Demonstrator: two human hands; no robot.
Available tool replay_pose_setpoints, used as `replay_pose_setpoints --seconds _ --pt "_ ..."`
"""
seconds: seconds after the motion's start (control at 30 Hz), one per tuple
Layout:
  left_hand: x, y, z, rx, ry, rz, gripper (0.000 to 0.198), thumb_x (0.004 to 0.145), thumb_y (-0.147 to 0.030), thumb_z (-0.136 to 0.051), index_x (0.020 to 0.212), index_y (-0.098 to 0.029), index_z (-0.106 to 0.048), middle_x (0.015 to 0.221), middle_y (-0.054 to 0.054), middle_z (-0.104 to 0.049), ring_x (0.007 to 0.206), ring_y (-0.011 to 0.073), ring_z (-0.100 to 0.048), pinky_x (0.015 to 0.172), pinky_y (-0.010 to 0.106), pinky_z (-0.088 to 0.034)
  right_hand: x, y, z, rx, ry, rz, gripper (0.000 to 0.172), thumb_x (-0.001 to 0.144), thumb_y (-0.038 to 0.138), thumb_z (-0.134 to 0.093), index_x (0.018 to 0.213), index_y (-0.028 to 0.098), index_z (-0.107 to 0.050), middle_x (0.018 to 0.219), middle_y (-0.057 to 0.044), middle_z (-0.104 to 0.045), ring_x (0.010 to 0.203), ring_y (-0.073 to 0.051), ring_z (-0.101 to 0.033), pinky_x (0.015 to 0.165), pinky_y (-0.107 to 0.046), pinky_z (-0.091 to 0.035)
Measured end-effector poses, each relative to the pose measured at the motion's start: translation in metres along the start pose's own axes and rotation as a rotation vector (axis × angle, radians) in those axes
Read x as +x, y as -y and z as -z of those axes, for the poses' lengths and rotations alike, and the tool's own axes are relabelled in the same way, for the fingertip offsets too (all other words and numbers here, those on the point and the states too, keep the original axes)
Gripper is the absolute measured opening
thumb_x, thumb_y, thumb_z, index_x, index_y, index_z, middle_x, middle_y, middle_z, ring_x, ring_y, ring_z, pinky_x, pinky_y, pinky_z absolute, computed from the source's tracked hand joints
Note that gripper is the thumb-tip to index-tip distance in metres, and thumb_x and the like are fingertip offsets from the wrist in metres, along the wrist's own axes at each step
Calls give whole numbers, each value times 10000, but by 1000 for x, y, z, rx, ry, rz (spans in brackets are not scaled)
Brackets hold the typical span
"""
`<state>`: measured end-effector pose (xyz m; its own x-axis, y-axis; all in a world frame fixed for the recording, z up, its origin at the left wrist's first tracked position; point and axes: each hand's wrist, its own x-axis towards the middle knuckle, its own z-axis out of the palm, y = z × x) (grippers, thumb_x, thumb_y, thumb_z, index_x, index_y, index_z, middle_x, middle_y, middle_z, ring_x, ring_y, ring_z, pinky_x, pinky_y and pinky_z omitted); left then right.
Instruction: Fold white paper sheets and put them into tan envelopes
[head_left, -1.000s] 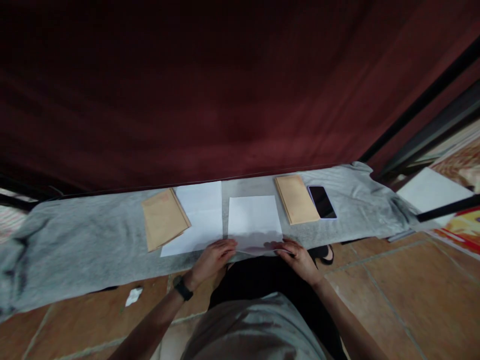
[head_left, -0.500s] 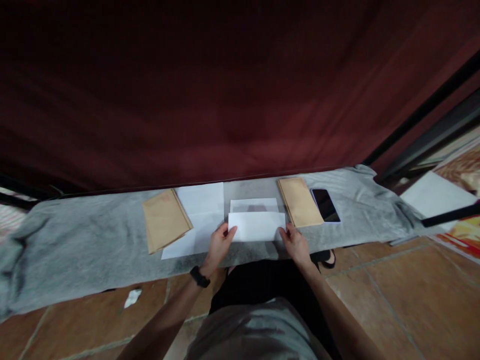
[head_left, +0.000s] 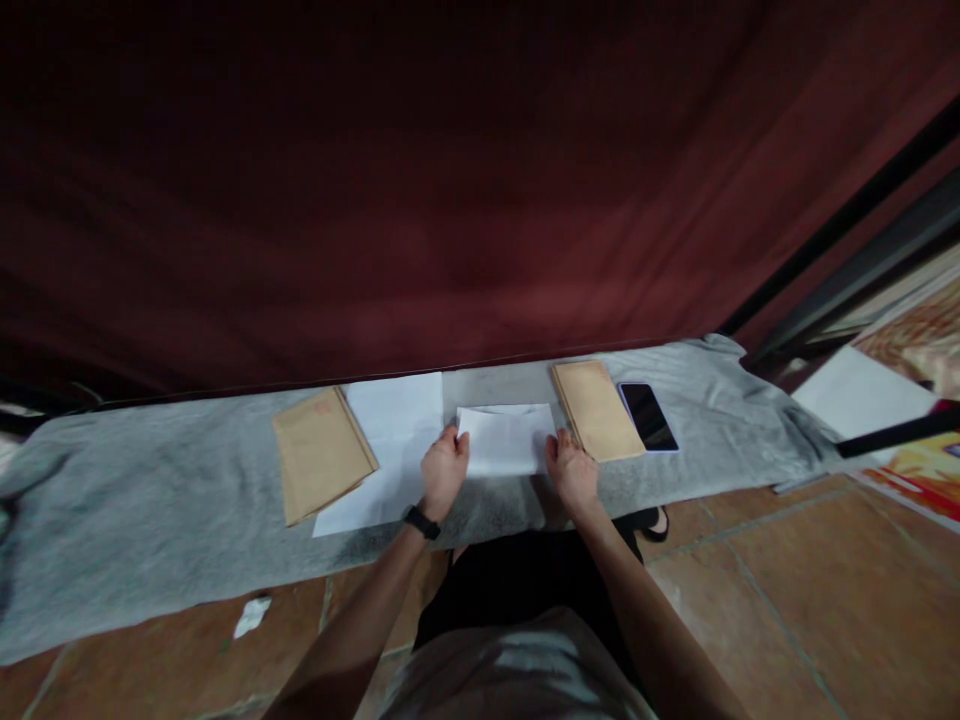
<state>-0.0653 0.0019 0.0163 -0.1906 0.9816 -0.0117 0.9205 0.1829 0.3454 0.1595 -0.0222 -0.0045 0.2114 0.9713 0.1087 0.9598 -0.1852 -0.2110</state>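
Note:
A white sheet of paper point(head_left: 507, 438), folded over on itself, lies on the grey cloth point(head_left: 172, 500) in front of me. My left hand point(head_left: 444, 468) grips its left edge with fingers curled. My right hand point(head_left: 571, 470) grips its right edge the same way. A black watch sits on my left wrist. Left of the folded sheet lies a flat stack of white paper point(head_left: 390, 445), partly covered by a brown envelope stack point(head_left: 319, 452).
A second stack of brown envelopes point(head_left: 592, 409) and a black phone point(head_left: 648, 416) lie right of the sheet. A dark red curtain point(head_left: 450, 200) hangs behind the cloth. A crumpled white scrap point(head_left: 251, 615) is on the tiled floor. White board point(head_left: 862, 390) at far right.
The near edge of the sheet was lifted and carried away from me until it met the far edge. Both hands moved forward with it.

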Motion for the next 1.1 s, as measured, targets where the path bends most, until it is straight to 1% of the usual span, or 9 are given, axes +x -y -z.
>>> replay_pose_setpoints --seconds 0.23,0.4,0.57,0.67,0.83,0.9,0.97,1.03,1.1 --pt "9 -8 -8 152 4 17 372 1025 -365 -402 1234 -154 -626 863 130 -750 792 251 -726 689 302 -491 14 8 -7 -9 -53 39 401 1050 315 -287 1226 122 -590 1018 -196 -691 823 -250 -701 735 -350 -514" --pt "10 -10 -10 209 5 -13 395 1038 -347 -361 1281 -142 -597 839 132 -744 793 253 -733 693 302 -505 12 12 -9 34 -85 109 426 1030 228 -309 1361 85 -537 1226 -242 -625 1131 -325 -601 955 -462 -462" --pt "9 -11 -13 238 4 -43 398 1047 -346 -332 1256 -139 -599 834 136 -743 805 255 -738 697 303 -507 7 23 -19 146 -82 335 477 1025 271 -401 1470 106 -453 1555 -195 -407 1427 -326 -373 1131 -478 -340" --pt "10 -12 -14 238 -2 -52 401 1050 -346 -319 1258 -139 -593 837 138 -743 804 257 -736 703 311 -508 4 28 -29 166 -61 414 514 1031 344 -421 1509 154 -416 1601 -150 -353 1473 -310 -317 1165 -480 -309" --pt "10 -11 -11 220 5 -41 391 1046 -358 -333 1250 -145 -589 851 131 -735 794 257 -726 722 328 -516 -1 29 -43 147 -76 409 515 1033 365 -432 1508 167 -429 1602 -157 -345 1469 -312 -340 1185 -503 -278" --pt "7 -11 -9 218 -39 -55 377 1037 -321 -344 1254 -124 -582 910 146 -729 854 271 -717 787 365 -524 -1 28 -45 149 -86 408 520 1029 361 -437 1513 171 -422 1599 -157 -349 1467 -311 -345 1184 -509 -279" --pt "4 -15 -9 212 -131 -103 377 1021 -265 -351 1279 -96 -568 1043 183 -708 1008 300 -685 915 432 -500 -1 29 -46 147 -91 409 520 1029 364 -431 1511 171 -423 1596 -155 -356 1466 -312 -347 1183 -512 -280" --pt "-1 -23 -14 176 -206 -210 412 1011 -237 -351 1346 -80 -532 1246 221 -640 1206 328 -595 1039 489 -433 -1 29 -46 140 -91 405 521 1029 370 -421 1509 167 -427 1595 -158 -358 1466 -315 -347 1181 -514 -284" --pt "-5 -35 -24 108 -191 -377 460 1016 -259 -354 1427 -94 -478 1447 208 -519 1370 324 -464 1130 495 -363 0 30 -46 126 -81 404 522 1028 351 -411 1515 162 -420 1596 -162 -354 1466 -319 -345 1182 -517 -284"
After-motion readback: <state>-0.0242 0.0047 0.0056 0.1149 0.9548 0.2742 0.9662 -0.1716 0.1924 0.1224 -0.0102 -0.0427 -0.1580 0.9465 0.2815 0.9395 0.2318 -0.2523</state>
